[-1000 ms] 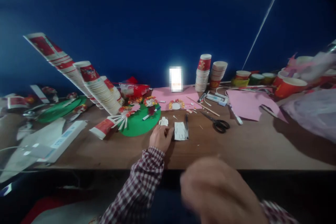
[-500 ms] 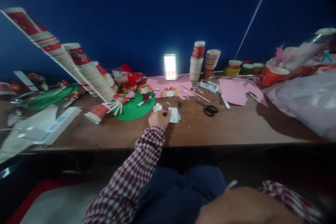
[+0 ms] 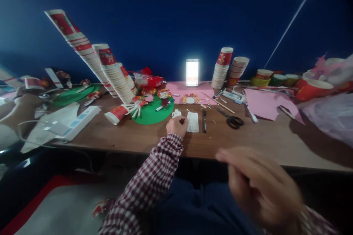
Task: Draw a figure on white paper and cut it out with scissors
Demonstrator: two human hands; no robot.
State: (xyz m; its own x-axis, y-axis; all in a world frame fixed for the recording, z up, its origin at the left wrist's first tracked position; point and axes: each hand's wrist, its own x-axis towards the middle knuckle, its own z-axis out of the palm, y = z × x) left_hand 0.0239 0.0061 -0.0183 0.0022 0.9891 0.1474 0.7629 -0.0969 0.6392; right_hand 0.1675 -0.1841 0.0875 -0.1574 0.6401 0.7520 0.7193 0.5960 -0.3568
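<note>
Table, brown: backed by a blue wall. Left grip, checked sleeve: being rested between a white paper cut-out and a drawn-on paper; contact with either is being obscured. Black pen and scissors: being set out rightward. Right grip, blurred: being held before the near edge. Green disc: being partly covered by a marker. Cup stacks: being ranged at both sides. Torn pink sheet: being laid flat at right.
</note>
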